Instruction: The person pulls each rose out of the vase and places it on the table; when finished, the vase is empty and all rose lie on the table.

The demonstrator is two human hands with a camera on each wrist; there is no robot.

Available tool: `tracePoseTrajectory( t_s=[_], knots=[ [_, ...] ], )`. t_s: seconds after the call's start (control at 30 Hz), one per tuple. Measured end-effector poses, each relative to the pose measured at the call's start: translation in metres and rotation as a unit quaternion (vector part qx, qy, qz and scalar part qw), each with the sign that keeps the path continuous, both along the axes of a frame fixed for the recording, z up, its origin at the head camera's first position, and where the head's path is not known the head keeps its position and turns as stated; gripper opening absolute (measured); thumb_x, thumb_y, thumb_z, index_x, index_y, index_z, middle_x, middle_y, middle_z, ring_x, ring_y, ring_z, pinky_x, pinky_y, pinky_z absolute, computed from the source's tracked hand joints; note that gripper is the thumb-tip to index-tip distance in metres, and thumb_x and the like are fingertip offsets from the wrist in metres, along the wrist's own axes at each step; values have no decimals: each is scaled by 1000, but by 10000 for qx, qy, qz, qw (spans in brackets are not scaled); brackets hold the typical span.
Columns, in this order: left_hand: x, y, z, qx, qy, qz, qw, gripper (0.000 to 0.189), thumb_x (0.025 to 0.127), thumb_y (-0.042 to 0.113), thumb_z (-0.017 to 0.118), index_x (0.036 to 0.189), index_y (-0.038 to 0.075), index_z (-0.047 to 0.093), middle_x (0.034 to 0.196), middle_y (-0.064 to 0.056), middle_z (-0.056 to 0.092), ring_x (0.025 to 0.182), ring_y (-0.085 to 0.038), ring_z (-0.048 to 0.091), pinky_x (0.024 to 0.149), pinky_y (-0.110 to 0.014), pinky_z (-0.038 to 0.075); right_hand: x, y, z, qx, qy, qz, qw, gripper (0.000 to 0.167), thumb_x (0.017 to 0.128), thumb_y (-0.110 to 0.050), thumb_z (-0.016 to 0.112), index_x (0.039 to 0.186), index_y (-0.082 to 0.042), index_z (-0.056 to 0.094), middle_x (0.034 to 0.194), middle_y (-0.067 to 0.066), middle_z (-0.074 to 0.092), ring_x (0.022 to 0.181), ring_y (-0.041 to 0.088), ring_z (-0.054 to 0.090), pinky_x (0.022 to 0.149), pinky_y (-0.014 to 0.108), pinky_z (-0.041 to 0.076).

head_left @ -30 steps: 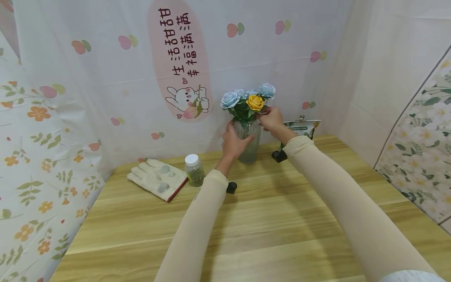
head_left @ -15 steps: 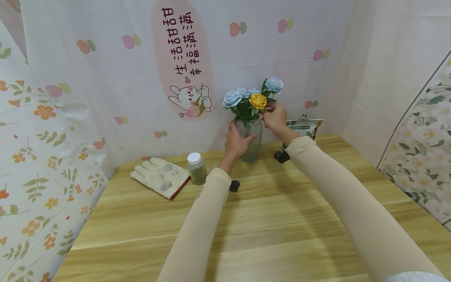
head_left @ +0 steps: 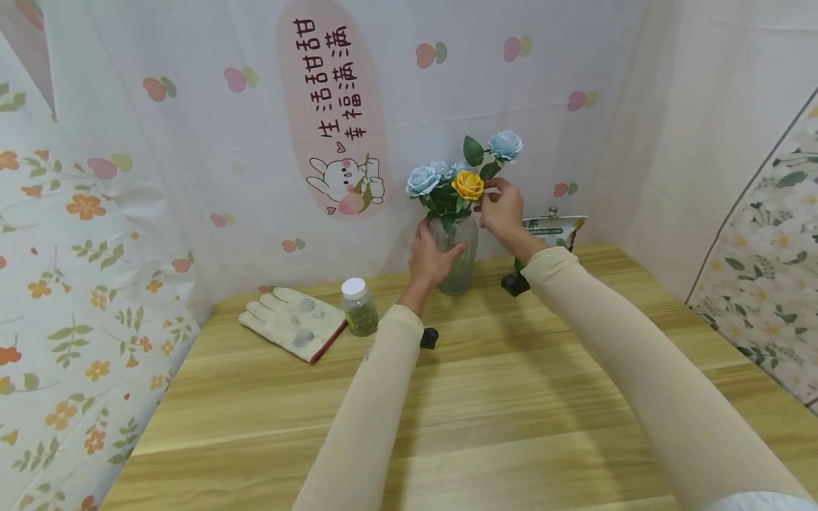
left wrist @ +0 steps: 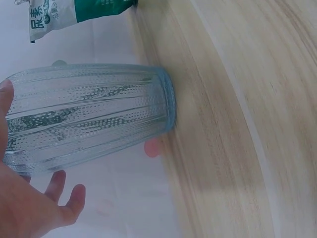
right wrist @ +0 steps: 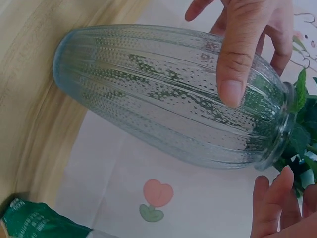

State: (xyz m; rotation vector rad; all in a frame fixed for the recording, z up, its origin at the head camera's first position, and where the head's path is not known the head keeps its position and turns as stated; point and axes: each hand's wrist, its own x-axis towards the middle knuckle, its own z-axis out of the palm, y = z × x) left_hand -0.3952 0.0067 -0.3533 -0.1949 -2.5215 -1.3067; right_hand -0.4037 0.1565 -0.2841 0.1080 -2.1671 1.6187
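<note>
A ribbed clear glass vase stands upright on the wooden table near the back wall. My left hand holds its upper side; in the right wrist view the thumb presses the glass. Close by the vase's mouth, my right hand pinches the stem of a blue rose, whose bloom stands above and right of the others. That stem is mostly hidden by the fingers and leaves. A yellow rose and several other blue roses with green leaves fill the vase's mouth.
Left of the vase stand a white-capped jar and a pale work glove with a red cuff. Behind my right wrist is a green and white bag with a metal clip on top. A printed curtain backs the table.
The blue rose at my right hand has risen and shifted right, away from the other blooms, baring its leaves. My left hand stays on the vase.
</note>
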Motion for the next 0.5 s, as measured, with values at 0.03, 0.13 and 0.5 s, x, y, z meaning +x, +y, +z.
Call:
tracePoseTrajectory(
  t_s=[0.03,0.13,0.5],
  knots=[
    [0,0,0,-8,1,9,10000,93,85,46,76,154,15,22,156,-8,35,140,-32,37,107,-57,34,0,0,-1,32,-34,21,10000,28,103,-12,49,128,-2,55,109,24,69,80,32,69,53,23,52],
    [1,-1,-2,-62,-8,34,10000,92,86,46,76,153,14,22,156,-9,35,140,-32,38,107,-57,35,-2,-1,-4,80,-119,102,9998,30,100,-8,52,129,-1,55,113,24,68,86,32,70,53,23,52],
    [1,-1,-1,-230,-6,69,9997,91,86,47,75,153,14,22,155,-10,35,137,-35,40,105,-56,37,-3,4,-1,-647,219,248,9974,29,98,-10,59,126,-2,60,103,17,69,73,27,69,52,24,54]
  ],
)
